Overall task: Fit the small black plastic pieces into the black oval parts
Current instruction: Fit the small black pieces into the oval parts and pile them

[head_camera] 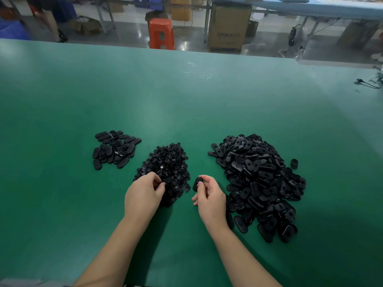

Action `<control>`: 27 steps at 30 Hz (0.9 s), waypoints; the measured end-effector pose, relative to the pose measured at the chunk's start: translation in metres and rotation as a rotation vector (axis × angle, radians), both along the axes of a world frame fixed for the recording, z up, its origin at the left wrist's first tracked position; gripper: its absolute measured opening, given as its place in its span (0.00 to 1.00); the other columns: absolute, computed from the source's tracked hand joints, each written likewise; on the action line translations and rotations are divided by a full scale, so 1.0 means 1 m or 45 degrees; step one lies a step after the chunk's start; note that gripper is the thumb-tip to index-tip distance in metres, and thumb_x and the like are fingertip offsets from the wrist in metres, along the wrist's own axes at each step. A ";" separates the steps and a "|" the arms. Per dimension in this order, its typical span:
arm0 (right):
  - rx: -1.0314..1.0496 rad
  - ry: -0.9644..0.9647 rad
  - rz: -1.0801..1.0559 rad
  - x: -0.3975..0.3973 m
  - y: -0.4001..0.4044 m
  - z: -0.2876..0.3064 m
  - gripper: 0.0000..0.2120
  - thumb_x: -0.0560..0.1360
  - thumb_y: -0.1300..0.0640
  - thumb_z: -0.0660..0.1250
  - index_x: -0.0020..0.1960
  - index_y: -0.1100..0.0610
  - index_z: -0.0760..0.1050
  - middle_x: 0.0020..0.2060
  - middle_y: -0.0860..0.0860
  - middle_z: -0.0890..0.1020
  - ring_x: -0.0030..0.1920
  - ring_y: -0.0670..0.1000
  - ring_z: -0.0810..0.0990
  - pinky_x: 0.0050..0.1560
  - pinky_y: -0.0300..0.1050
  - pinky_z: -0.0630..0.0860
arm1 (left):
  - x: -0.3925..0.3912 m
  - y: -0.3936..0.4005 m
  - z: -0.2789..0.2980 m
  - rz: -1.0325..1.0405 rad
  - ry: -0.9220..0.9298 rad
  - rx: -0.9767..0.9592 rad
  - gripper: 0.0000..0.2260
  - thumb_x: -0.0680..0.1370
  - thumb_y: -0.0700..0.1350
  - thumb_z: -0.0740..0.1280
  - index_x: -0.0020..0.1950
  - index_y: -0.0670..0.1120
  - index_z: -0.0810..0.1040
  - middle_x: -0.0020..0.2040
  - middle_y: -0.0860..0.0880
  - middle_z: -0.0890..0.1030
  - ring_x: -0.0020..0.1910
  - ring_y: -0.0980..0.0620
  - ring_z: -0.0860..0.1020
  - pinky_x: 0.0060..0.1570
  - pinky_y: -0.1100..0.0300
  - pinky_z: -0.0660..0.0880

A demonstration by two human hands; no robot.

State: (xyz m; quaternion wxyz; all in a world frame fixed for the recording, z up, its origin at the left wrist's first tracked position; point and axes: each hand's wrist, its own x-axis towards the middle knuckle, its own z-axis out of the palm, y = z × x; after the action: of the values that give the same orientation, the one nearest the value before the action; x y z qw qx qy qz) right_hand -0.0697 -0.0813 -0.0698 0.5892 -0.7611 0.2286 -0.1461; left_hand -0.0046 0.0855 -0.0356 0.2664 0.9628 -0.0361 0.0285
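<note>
A heap of small black plastic pieces [167,166] lies in the middle of the green table [186,104]. My left hand [143,191] rests on the heap's near left side, fingers curled into the pieces; whether it holds one is hidden. My right hand [209,195] pinches one black oval part [198,183] just right of the heap, held upright above the table. A large pile of black oval parts [259,183] spreads to the right. A smaller group of oval parts [115,149] lies at the left.
One loose black part [294,163] sits right of the large pile. A cable [369,83] lies at the table's far right edge. Beyond the far edge stand an orange stool [161,33] and a cardboard box [228,27].
</note>
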 end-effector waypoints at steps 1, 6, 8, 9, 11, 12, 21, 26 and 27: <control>0.008 -0.003 -0.003 0.000 0.000 0.000 0.08 0.83 0.59 0.62 0.56 0.46 0.75 0.34 0.50 0.83 0.32 0.46 0.82 0.35 0.38 0.80 | 0.000 0.000 0.001 -0.010 -0.024 -0.065 0.05 0.77 0.48 0.72 0.43 0.51 0.79 0.37 0.57 0.80 0.36 0.55 0.78 0.36 0.56 0.76; 0.073 -0.038 -0.048 0.000 0.001 0.002 0.08 0.82 0.61 0.63 0.50 0.48 0.72 0.35 0.49 0.84 0.31 0.47 0.83 0.32 0.39 0.79 | -0.006 -0.013 0.006 -0.071 -0.044 -0.440 0.08 0.76 0.45 0.73 0.39 0.54 0.78 0.33 0.57 0.80 0.34 0.59 0.78 0.33 0.68 0.72; 0.076 -0.038 -0.055 -0.001 0.002 0.002 0.07 0.82 0.61 0.63 0.50 0.48 0.72 0.34 0.49 0.84 0.30 0.48 0.83 0.32 0.39 0.79 | -0.010 -0.023 0.007 -0.090 0.060 -0.620 0.07 0.77 0.46 0.73 0.39 0.54 0.80 0.34 0.57 0.82 0.29 0.58 0.77 0.32 0.66 0.73; 0.075 -0.038 -0.056 0.000 0.002 0.003 0.07 0.82 0.61 0.63 0.50 0.48 0.72 0.34 0.49 0.85 0.30 0.48 0.83 0.33 0.39 0.79 | -0.012 -0.028 0.007 -0.112 0.138 -0.722 0.07 0.77 0.45 0.72 0.40 0.53 0.81 0.34 0.54 0.82 0.26 0.57 0.76 0.29 0.64 0.73; 0.067 -0.040 -0.056 0.000 0.002 0.004 0.07 0.82 0.61 0.64 0.50 0.48 0.72 0.35 0.49 0.86 0.30 0.48 0.84 0.34 0.39 0.79 | -0.016 -0.039 0.009 -0.171 0.306 -0.936 0.07 0.79 0.43 0.71 0.41 0.50 0.82 0.35 0.47 0.84 0.22 0.51 0.74 0.26 0.62 0.71; 0.052 -0.044 -0.058 -0.001 0.001 0.004 0.07 0.82 0.61 0.64 0.50 0.48 0.72 0.35 0.49 0.86 0.31 0.47 0.85 0.34 0.38 0.79 | -0.019 -0.044 0.009 -0.195 0.376 -1.021 0.07 0.79 0.42 0.71 0.42 0.47 0.82 0.36 0.45 0.84 0.22 0.50 0.74 0.26 0.61 0.71; -0.024 -0.070 -0.120 -0.002 0.000 0.006 0.10 0.81 0.59 0.65 0.48 0.44 0.72 0.34 0.43 0.85 0.39 0.40 0.83 0.39 0.29 0.73 | -0.031 -0.072 0.002 -0.030 0.570 -1.249 0.05 0.80 0.36 0.69 0.46 0.40 0.83 0.35 0.43 0.83 0.25 0.51 0.73 0.26 0.60 0.72; -0.022 -0.075 -0.115 -0.002 0.000 0.006 0.10 0.81 0.59 0.64 0.48 0.44 0.72 0.36 0.40 0.85 0.39 0.40 0.83 0.39 0.30 0.74 | -0.029 -0.072 0.000 0.017 0.578 -1.254 0.03 0.79 0.35 0.69 0.47 0.39 0.83 0.40 0.40 0.85 0.25 0.51 0.73 0.27 0.59 0.74; -0.025 -0.074 -0.119 -0.002 0.000 0.005 0.10 0.81 0.59 0.64 0.48 0.44 0.72 0.36 0.41 0.85 0.39 0.41 0.83 0.39 0.30 0.74 | -0.028 -0.071 -0.001 0.027 0.572 -1.255 0.03 0.79 0.35 0.70 0.47 0.39 0.83 0.40 0.41 0.85 0.25 0.50 0.73 0.26 0.58 0.74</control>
State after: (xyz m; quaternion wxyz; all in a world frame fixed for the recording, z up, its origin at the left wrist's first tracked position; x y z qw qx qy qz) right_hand -0.0719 -0.0817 -0.0646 0.5805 -0.7508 0.2454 -0.1977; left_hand -0.0326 0.0141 -0.0362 0.6872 0.7065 0.0490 -0.1619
